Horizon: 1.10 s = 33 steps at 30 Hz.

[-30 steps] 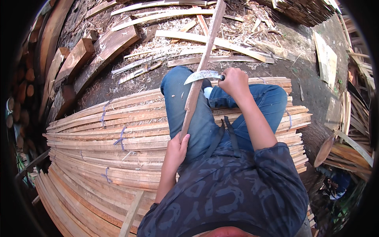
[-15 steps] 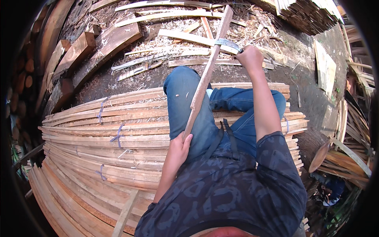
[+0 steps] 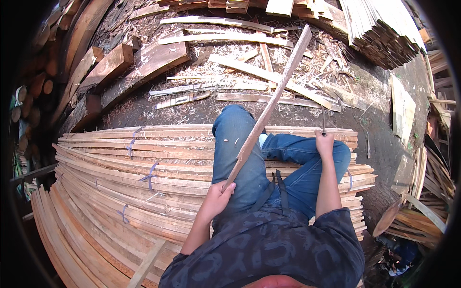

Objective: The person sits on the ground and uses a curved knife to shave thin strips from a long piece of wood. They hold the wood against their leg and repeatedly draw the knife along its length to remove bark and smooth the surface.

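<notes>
My left hand (image 3: pixel 216 199) is closed around the near end of a long, rough wooden stick (image 3: pixel 270 108). The stick slants up and away to the right, passing over my bent left leg, and has a small notch in its lower part. My right hand (image 3: pixel 325 145) grips the dark handle of a curved-blade knife (image 3: pixel 323 118) above my right knee. Seen nearly edge-on, the blade points away from me as a thin line and stands apart from the stick. Whether the stick rests on my leg I cannot tell.
I sit on bundled wooden strips (image 3: pixel 105 165) tied with purple cord. Wood shavings and loose slats (image 3: pixel 269 77) cover the ground ahead. Thick beams (image 3: pixel 144 72) lie at the far left, a stack of boards (image 3: pixel 384 33) at the far right, and a cut log (image 3: pixel 386 216) near right.
The knife has left the stick and come back toward me to my right knee, its blade turned edge-on. My left hand still holds the stick's near end. The whole view has shifted slightly.
</notes>
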Motion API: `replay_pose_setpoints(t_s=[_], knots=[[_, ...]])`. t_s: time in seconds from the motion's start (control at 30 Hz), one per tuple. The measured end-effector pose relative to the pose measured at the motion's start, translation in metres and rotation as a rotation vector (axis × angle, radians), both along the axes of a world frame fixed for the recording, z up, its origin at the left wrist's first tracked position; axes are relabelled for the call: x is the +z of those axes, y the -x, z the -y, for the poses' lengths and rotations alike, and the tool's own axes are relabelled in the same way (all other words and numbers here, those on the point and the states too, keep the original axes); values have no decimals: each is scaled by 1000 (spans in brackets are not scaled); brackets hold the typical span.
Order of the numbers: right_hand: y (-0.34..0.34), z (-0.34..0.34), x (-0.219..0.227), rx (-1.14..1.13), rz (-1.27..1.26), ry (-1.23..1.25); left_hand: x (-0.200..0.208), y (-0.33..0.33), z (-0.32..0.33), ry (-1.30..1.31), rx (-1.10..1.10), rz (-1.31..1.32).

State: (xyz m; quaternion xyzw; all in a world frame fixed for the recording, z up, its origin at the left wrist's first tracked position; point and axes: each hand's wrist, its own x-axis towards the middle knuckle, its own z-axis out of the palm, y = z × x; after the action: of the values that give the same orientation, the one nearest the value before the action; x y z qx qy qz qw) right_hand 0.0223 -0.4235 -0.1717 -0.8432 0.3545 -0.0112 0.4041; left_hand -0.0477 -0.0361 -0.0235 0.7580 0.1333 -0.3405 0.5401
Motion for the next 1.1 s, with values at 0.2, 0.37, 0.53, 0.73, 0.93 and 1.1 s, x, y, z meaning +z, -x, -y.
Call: replay_pose_setpoints(t_s=[0.2, 0.37, 0.53, 0.73, 0.93, 1.1], knots=[[-2, -85, -19, 23, 44, -276, 20, -5, 9, -235, -68, 151], [-46, -76, 12, 7, 217, -446, 34, 5, 8, -366, -122, 283], [-41, -80, 78, 321, 382, -321, 36, 9, 8, -476, -135, 366], [-16, -87, 97, 528, 410, -31, 33, 10, 7, -578, -172, 550], [-13, -94, 120, 560, 260, 216, 16, 12, 5, -599, -185, 637], [-20, -101, 136, 669, 78, 455, 8, 9, 4, -557, -158, 636]])
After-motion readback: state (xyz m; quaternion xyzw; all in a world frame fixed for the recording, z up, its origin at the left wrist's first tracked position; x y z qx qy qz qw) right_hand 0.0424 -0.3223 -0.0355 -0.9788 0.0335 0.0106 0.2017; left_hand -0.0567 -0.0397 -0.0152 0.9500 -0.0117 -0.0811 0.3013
